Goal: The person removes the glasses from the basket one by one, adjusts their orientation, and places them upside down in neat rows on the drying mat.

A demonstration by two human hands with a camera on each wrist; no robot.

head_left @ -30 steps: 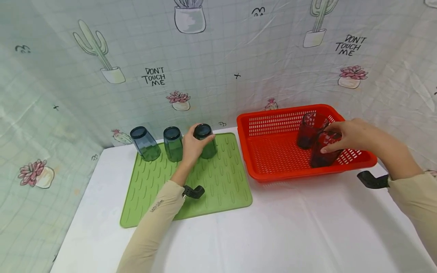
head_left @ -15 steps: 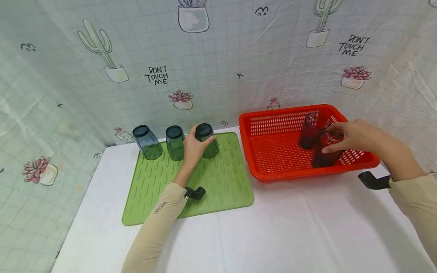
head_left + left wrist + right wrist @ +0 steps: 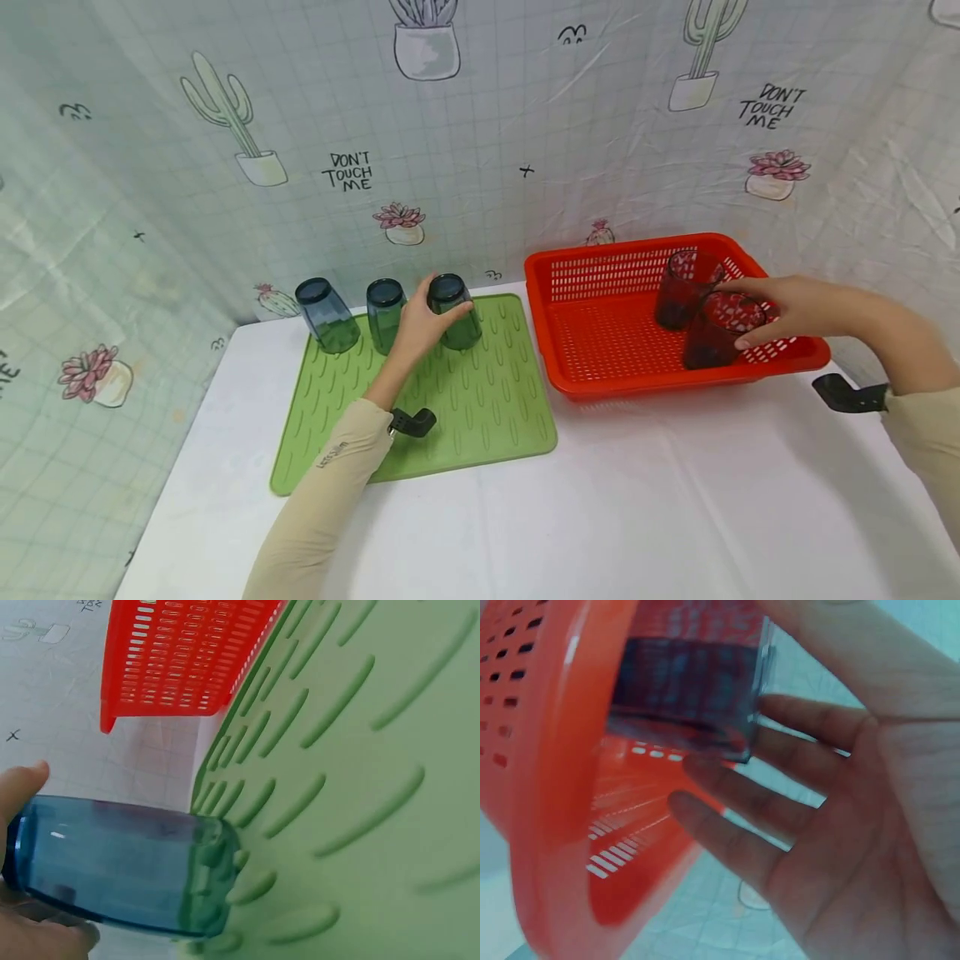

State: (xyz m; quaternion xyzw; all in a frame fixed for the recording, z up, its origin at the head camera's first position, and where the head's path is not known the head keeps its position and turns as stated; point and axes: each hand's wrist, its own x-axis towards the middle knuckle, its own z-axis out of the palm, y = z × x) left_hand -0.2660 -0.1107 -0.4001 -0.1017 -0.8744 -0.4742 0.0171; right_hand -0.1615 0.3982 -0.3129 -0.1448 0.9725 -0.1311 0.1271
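In the head view, my left hand (image 3: 423, 321) holds a blue glass (image 3: 461, 333) by its dark upper end. Thumb and fingers (image 3: 56, 937) lie round that end in the left wrist view, while the glass's other end rests on a green ribbed mat (image 3: 465, 417). My right hand (image 3: 795, 308) is beside a clear glass (image 3: 708, 346) that looks dark red inside the red basket (image 3: 637, 387). The right wrist view shows its fingers (image 3: 735, 832) nearly straight and spread, with a gap between palm and glass. Whether a fingertip touches the glass I cannot tell.
Two more blue glasses, a left one (image 3: 333, 329) and a middle one (image 3: 384, 325), stand along the mat's back edge. Another glass (image 3: 675, 304) is in the basket, behind the one by my right hand. A printed cloth (image 3: 465, 150) hangs behind the white table (image 3: 600, 517).
My right hand has shifted right and its hold round the nearer basket glass has loosened, showing more of that glass's rim. The left hand still holds the same blue glass on the mat.
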